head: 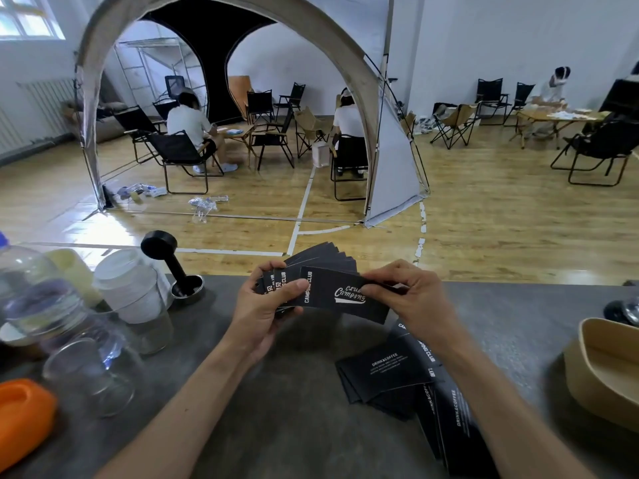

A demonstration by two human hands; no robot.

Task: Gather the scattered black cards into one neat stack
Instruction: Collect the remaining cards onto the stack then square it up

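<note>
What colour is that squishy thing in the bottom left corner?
Bright orange. The head view, the only one here, shows it on the grey table.

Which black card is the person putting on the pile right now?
Find the grey table, then the two hands above it. The left hand holds a fanned bunch. The front card, pinched by the right hand, alone shows a white cursive Camping logo.

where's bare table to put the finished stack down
Bare grey table lies between the forearms, below the fanned cards. Crowded: glass jars and paper cup at left, loose cards under the right arm, wooden tray at right.
</note>
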